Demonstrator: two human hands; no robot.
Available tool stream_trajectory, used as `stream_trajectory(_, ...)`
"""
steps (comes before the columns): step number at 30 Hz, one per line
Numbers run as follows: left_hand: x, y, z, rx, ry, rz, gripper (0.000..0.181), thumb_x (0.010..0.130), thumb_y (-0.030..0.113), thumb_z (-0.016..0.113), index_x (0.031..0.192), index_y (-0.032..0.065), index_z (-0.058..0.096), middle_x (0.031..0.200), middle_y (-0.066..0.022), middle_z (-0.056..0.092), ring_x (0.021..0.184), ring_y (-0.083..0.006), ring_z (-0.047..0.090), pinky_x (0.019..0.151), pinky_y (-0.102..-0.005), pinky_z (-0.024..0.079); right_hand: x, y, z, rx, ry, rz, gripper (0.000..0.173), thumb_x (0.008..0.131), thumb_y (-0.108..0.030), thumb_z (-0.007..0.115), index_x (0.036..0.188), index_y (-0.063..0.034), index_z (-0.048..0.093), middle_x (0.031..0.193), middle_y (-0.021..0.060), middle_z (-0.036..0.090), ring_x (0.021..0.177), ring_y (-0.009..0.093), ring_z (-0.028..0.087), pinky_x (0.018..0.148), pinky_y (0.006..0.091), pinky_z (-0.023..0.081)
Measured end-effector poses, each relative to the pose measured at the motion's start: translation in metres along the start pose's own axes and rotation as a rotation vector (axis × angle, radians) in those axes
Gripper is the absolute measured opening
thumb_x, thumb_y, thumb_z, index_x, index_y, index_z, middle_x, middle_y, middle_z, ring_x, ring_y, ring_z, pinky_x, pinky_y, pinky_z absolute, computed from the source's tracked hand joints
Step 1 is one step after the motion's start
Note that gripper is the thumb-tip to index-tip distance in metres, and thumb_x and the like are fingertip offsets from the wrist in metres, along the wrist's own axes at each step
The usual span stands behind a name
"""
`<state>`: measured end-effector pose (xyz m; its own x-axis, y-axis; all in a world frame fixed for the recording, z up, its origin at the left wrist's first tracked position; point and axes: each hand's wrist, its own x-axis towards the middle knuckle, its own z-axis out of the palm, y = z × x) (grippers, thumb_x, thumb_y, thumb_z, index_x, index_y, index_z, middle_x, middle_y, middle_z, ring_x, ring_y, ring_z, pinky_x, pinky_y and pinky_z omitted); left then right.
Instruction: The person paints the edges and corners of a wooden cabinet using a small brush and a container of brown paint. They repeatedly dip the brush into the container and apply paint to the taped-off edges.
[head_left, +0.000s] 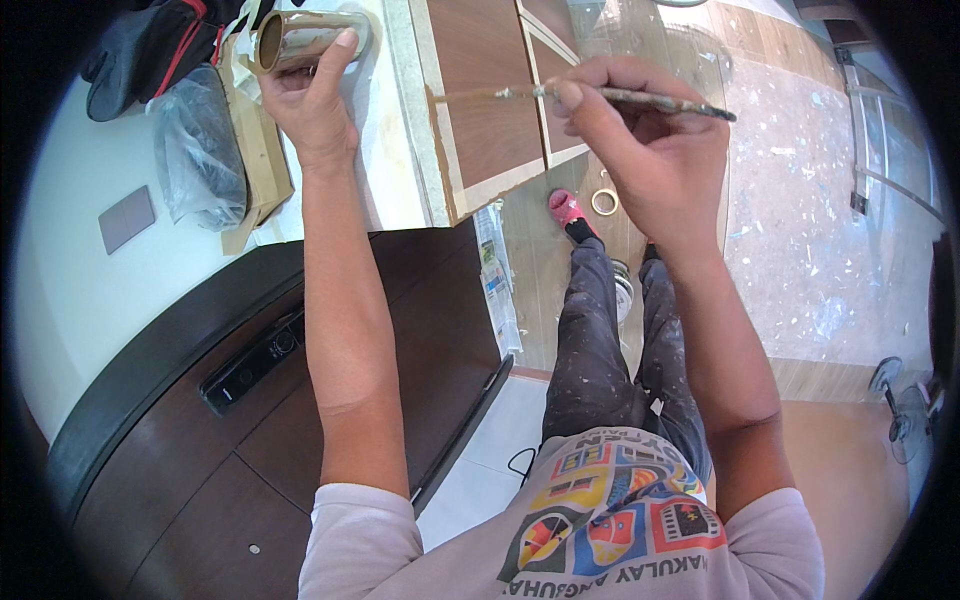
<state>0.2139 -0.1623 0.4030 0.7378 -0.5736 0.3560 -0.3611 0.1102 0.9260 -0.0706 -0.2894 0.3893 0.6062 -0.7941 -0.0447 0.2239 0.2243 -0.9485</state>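
My left hand grips a small cylindrical container, tilted on its side with its mouth facing left and brown paint smeared inside and along it. In my right hand is a slender paintbrush, pinched between thumb and fingers. Its brown tip points left and appears to meet the cabinet's front edge, where a brown painted strip runs. Pale tape borders the brown cabinet doors. Under the container lies the pale cabinet top.
A cardboard box, clear plastic bag and black bag crowd the left wall. Below is a dark door with a lock. On the floor are a tape roll, a can and a paint-spattered sheet.
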Motion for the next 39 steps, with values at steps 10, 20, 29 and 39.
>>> stream_trajectory(10,0.0,0.004,0.006,-0.005,-0.035,0.016,0.049,0.081,-0.003,0.083,0.122,0.0065,0.06,0.117,-0.0061,0.067,0.108,-0.0174,0.065,0.101,-0.0346,0.052,0.008,0.0,0.006,0.0,-0.019,-0.04,0.019,0.088,-0.011,0.078,0.099,0.0035,0.075,0.088,0.0035,0.074,0.078,0.006,0.065,0.071,0.0218,0.055)
stream_trajectory(20,0.0,0.002,0.005,-0.024,-0.035,0.019,0.046,0.082,-0.003,0.082,0.122,0.0052,0.06,0.117,-0.0079,0.066,0.109,-0.0178,0.065,0.101,-0.0342,0.052,0.008,-0.005,0.004,-0.051,-0.049,-0.08,0.017,0.089,-0.009,0.075,0.101,0.0034,0.075,0.091,0.0054,0.075,0.083,0.009,0.068,0.076,0.0238,0.057)
stream_trajectory(29,0.0,-0.001,-0.001,-0.016,-0.008,0.001,0.047,0.08,-0.004,0.083,0.121,0.0039,0.06,0.115,-0.0089,0.068,0.106,-0.018,0.066,0.098,-0.0331,0.054,-0.009,-0.011,0.002,-0.045,-0.12,-0.067,0.017,0.086,-0.008,0.075,0.099,0.0039,0.075,0.089,0.0058,0.076,0.082,0.009,0.069,0.077,0.0253,0.058)
stream_trajectory(39,0.001,-0.003,-0.001,-0.025,-0.014,0.008,0.048,0.08,-0.003,0.083,0.121,0.0032,0.059,0.116,-0.0093,0.067,0.107,-0.0183,0.066,0.098,-0.0333,0.054,0.01,-0.008,0.007,-0.038,-0.078,-0.135,0.015,0.087,-0.006,0.075,0.099,0.003,0.075,0.09,0.0055,0.075,0.082,0.008,0.068,0.077,0.0254,0.058)
